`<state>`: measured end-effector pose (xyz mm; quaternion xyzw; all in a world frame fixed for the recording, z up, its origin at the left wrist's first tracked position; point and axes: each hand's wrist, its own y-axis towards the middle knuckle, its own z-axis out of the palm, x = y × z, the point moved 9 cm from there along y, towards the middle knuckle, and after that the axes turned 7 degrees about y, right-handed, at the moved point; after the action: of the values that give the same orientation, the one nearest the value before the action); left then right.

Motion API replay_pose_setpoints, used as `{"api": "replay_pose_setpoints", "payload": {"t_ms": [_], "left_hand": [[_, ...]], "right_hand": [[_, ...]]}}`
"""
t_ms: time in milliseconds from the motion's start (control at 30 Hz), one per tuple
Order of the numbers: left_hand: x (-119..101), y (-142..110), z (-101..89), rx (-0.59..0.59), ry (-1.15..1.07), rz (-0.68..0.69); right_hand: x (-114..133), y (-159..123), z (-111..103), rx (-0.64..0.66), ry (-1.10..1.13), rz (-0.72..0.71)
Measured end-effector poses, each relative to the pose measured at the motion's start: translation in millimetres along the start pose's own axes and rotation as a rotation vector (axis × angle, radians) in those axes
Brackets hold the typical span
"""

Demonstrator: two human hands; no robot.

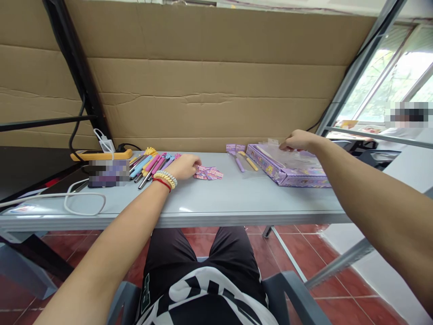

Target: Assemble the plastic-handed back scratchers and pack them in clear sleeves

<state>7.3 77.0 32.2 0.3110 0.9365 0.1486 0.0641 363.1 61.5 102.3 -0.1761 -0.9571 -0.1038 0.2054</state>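
Observation:
My left hand (185, 167) is closed, its fingertips pressed on small pink patterned paper cards (210, 173) lying on the table. Just left of it is a pile of colourful pens (149, 164) with yellow, pink and blue tops. My right hand (299, 141) reaches over a purple printed box (287, 177); its fingers pinch clear plastic bags (301, 158) lying in the box. Between my hands, near the box, lie a purple pen (238, 163) and a yellow pen (249, 161), with purple cards at their upper ends and clear plastic around the yellow one.
A phone (104, 174), white cable (84, 195) and orange power strip (101, 155) occupy the table's left end. A cardboard panel (216, 85) stands behind the grey table (237, 198). Metal posts rise at both sides. Another person (406, 128) is at the far right, beside a window.

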Motion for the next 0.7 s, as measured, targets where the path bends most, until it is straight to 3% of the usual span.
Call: {"api": "replay_pose_setpoints", "payload": {"t_ms": [267,367,467,600,700], "left_hand": [[1,2,2.0,-0.003,0.014,0.003],[1,1,1.3,0.004,-0.004,-0.009],[4,-1,-0.7,-0.005,-0.089,-0.063],[9,-2,-2.1,-0.043,-0.357,-0.152],[12,-2,0.7,-0.051,-0.791,-0.231]], "right_hand": [[26,-9,-48,-0.350,0.454,-0.061],[51,-23,-65,-0.489,0.636,-0.185],[90,-47,-75,-0.588,0.761,-0.415],[160,-96,-62,-0.585,0.702,-0.804],[211,-137,-25,-0.520,0.442,-1.048]]}}
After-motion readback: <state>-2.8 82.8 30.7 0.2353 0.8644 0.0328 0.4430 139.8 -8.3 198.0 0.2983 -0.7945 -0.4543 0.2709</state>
